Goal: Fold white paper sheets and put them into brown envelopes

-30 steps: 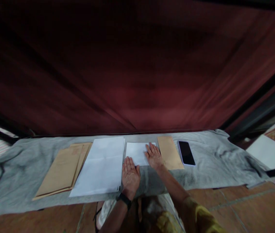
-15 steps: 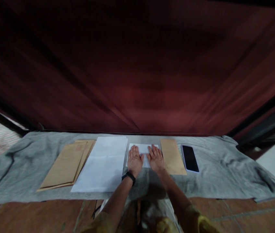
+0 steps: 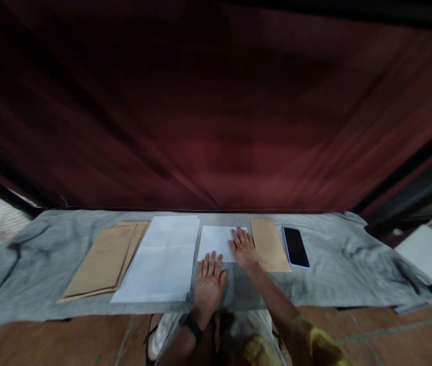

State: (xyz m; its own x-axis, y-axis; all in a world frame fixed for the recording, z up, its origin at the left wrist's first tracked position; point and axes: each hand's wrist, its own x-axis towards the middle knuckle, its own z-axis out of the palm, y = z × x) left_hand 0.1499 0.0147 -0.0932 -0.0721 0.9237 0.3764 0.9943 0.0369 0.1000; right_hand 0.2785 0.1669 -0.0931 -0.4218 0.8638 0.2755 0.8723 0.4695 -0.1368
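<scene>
The white paper [image 3: 216, 244] is a small, plain rectangular piece, wider from left to right than from near to far in this view. It rests flat on the cloth-covered counter [image 3: 332, 269], with its far edge approximately parallel to the counter's length. A narrow gap separates its left edge from the larger white sheets [image 3: 158, 259]. The right end and part of the near edge are hidden.

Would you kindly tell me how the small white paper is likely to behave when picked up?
The small paper looks thin, so it is probably light and floppy. Lying flat on the cloth, it may be awkward to lift. With the right hand apparently resting on it, it might crease if pulled.
</scene>
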